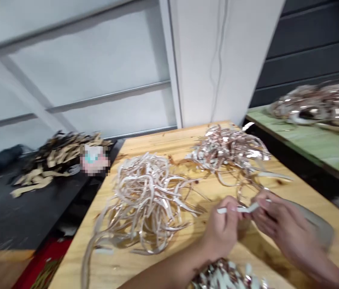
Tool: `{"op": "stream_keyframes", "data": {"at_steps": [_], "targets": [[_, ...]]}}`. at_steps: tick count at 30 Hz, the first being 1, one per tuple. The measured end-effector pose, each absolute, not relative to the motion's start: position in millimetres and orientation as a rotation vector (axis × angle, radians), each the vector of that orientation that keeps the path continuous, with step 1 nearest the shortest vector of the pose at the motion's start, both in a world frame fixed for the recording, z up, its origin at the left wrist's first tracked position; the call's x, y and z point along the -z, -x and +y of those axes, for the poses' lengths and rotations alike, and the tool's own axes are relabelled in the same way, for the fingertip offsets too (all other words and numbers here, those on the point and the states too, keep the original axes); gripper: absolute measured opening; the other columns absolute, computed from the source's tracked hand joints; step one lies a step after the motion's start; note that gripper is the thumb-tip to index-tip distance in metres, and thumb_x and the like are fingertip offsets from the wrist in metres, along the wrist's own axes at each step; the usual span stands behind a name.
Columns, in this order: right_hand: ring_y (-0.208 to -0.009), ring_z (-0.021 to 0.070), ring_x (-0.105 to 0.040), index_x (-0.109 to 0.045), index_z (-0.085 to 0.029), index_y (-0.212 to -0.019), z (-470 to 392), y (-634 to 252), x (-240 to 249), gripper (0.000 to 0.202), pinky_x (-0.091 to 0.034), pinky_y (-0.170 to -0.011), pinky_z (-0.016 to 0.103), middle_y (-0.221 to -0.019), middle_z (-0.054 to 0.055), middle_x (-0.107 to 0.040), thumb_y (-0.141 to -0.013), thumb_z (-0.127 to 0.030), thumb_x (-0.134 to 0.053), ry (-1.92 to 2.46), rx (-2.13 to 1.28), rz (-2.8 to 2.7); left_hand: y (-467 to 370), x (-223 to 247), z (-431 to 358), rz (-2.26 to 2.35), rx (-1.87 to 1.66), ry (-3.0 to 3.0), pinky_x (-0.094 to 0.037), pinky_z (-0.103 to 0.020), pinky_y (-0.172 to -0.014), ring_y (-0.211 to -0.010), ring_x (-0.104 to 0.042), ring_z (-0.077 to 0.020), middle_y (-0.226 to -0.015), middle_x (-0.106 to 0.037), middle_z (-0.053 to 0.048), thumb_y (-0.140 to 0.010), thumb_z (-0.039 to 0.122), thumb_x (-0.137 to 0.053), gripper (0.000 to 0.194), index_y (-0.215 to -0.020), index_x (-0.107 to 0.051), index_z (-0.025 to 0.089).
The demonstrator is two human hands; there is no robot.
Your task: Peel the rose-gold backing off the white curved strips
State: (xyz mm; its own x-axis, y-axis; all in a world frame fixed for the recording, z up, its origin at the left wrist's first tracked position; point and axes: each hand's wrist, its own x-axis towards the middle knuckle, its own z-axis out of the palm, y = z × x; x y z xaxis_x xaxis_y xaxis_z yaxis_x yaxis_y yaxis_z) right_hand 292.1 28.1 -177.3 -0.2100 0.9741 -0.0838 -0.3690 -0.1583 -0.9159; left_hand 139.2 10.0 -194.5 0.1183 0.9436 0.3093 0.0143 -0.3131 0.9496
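My left hand (222, 226) and my right hand (280, 222) are close together over the wooden table, fingers pinched. Between them runs a narrow white strip (241, 209), its free end poking out past my left thumb. Left of my hands lies a tangled heap of white and shiny strips (148, 196). Farther back, a heap of shiny rose-gold strips (228, 146) trails loose ends toward my fingers. A bundle of short white and metallic pieces (228, 277) shows at the bottom edge, below my left forearm. Behind my right hand is a smooth grey object (318, 220), partly covered.
The wooden table (76, 261) stands against a white wall and column. On the left, a dark table (55, 200) holds tan and black strips (57, 154) and a blurred-out patch. At the right, a green-topped table (331, 148) carries more metallic strips (322, 104).
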Motion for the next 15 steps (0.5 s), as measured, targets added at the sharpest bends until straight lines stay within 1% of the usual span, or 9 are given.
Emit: {"op": "stream_keyframes", "data": {"at_steps": [3, 4, 7, 9, 11, 13, 15], "targets": [[-0.042, 0.0078, -0.018, -0.052, -0.022, -0.066, 31, -282, 158, 0.033, -0.022, -0.038, 0.018, -0.048, -0.008, -0.031, -0.086, -0.037, -0.073, 0.838, -1.652, -0.766, -139, 193, 12, 0.911, -1.364, -1.429, -0.044, -0.032, -0.078, -0.079, -0.054, -0.0184, -0.082, -0.057, -0.004, -0.110, 0.049, -0.029, 0.044, -0.081, -0.046, 0.021], [-0.042, 0.0079, -0.016, -0.051, -0.022, -0.065, 33, -281, 154, 0.033, -0.022, -0.038, 0.018, -0.047, -0.009, -0.029, -0.087, -0.036, -0.072, 0.797, -1.661, -0.725, -139, 193, 13, 0.891, -1.383, -1.396, -0.044, -0.032, -0.079, -0.081, -0.054, -0.0184, -0.082, -0.057, -0.004, -0.110, 0.047, -0.031, 0.043, -0.081, -0.047, 0.021], [-0.042, 0.0081, -0.014, -0.048, -0.022, -0.066, 35, -281, 151, 0.032, -0.021, -0.038, 0.018, -0.049, -0.010, -0.029, -0.088, -0.033, -0.070, 0.681, -1.669, -0.675, -139, 197, 14, 0.839, -1.357, -1.277, -0.045, -0.032, -0.080, -0.081, -0.055, -0.0184, -0.082, -0.059, -0.004, -0.111, 0.044, -0.033, 0.041, -0.081, -0.047, 0.021], [-0.041, 0.0081, -0.016, -0.049, -0.022, -0.067, 33, -284, 154, 0.033, -0.020, -0.039, 0.018, -0.049, -0.010, -0.031, -0.089, -0.034, -0.070, 0.639, -1.655, -0.724, -139, 199, 14, 0.779, -1.310, -1.171, -0.046, -0.033, -0.077, -0.077, -0.056, -0.0186, -0.079, -0.058, -0.004, -0.110, 0.049, -0.030, 0.044, -0.082, -0.049, 0.020], [-0.041, 0.0083, -0.021, -0.053, -0.022, -0.068, 29, -286, 160, 0.033, -0.020, -0.040, 0.020, -0.048, -0.009, -0.034, -0.091, -0.036, -0.071, 0.614, -1.614, -0.840, -137, 198, 14, 0.729, -1.239, -1.169, -0.047, -0.033, -0.074, -0.075, -0.055, -0.0193, -0.077, -0.057, -0.004, -0.107, 0.058, -0.027, 0.051, -0.084, -0.051, 0.020], [-0.042, 0.0087, -0.028, -0.057, -0.021, -0.070, 26, -287, 166, 0.031, -0.023, -0.043, 0.021, -0.049, -0.008, -0.041, -0.093, -0.037, -0.071, 0.605, -1.572, -1.002, -134, 195, 12, 0.710, -1.159, -1.300, -0.046, -0.033, -0.072, -0.074, -0.054, -0.0195, -0.078, -0.056, -0.004, -0.103, 0.067, -0.032, 0.054, -0.086, -0.054, 0.020], [-0.044, 0.0089, -0.032, -0.060, -0.020, -0.072, 23, -288, 169, 0.030, -0.026, -0.046, 0.022, -0.051, -0.006, -0.046, -0.094, -0.037, -0.071, 0.608, -1.566, -1.142, -133, 190, 11, 0.739, -1.117, -1.445, -0.045, -0.032, -0.070, -0.072, -0.052, -0.0186, -0.077, -0.055, -0.003, -0.101, 0.066, -0.041, 0.051, -0.085, -0.055, 0.020]]}}
